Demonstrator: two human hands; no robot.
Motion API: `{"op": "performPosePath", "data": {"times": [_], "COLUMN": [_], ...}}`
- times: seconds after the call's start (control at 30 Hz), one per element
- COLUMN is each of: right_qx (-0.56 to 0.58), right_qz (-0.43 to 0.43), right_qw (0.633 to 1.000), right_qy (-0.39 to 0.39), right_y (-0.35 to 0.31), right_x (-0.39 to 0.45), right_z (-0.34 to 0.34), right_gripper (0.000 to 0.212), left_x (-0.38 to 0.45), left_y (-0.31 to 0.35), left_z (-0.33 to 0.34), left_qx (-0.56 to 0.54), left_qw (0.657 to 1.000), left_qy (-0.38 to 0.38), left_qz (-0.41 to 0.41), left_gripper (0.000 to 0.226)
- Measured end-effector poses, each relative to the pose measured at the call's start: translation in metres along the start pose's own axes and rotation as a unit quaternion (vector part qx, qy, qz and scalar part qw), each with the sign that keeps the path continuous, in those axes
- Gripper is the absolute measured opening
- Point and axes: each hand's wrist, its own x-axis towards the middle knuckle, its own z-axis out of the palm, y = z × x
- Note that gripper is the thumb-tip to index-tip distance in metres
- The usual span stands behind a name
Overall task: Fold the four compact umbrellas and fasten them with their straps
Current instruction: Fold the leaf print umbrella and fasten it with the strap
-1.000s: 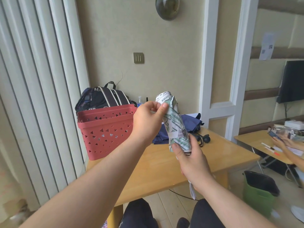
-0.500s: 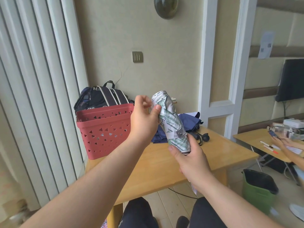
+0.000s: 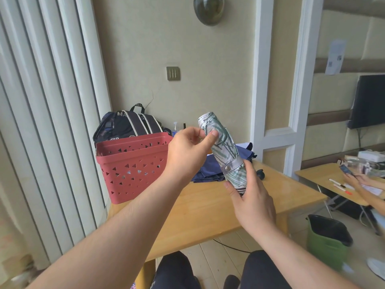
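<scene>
From the head view, my right hand point(image 3: 253, 202) grips the lower end of the rolled patterned umbrella point(image 3: 224, 149), its strap point(image 3: 233, 166) snapped just above my fingers, while my left hand point(image 3: 188, 152) pinches its upper end. It looks light, with soft, slippery fabric over a stiff core, so I'd hold it at the strap. Left of my left hand, the red basket point(image 3: 133, 165) hides its contents; a navy umbrella point(image 3: 210, 170) lies behind my hands.

White umbrella point(image 3: 223, 142) streaked green (grey strap point(image 3: 234, 166)), red basket point(image 3: 133, 165), navy umbrella point(image 3: 210, 171).
</scene>
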Motion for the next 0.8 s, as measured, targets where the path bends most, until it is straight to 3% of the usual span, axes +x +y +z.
{"op": "performPosePath", "data": {"times": [0.1, 0.27, 0.57, 0.8], "right_qx": [-0.01, -0.007, -0.012, -0.022], "right_qz": [0.001, 0.013, 0.018, 0.012], "right_qw": [1.0, 1.0, 0.999, 0.999], "right_qy": [-0.006, -0.009, -0.024, -0.03], "right_y": [0.002, 0.004, 0.003, 0.008], "right_x": [0.001, 0.001, 0.0, 0.004], "right_z": [0.0, 0.004, 0.007, 0.001], "right_gripper": [0.068, 0.066, 0.065, 0.063], "left_x": [-0.003, -0.007, -0.01, -0.003], "left_y": [0.002, -0.002, 0.003, -0.003], "left_z": [0.003, 0.007, 0.01, -0.004], "left_qx": [-0.03, -0.023, -0.048, 0.021], "left_qw": [0.999, 0.999, 0.997, 0.997], "left_qy": [-0.001, 0.046, 0.05, 0.075], "left_qz": [-0.023, 0.007, 0.023, -0.013], "left_gripper": [0.034, 0.023, 0.003, 0.009]}}
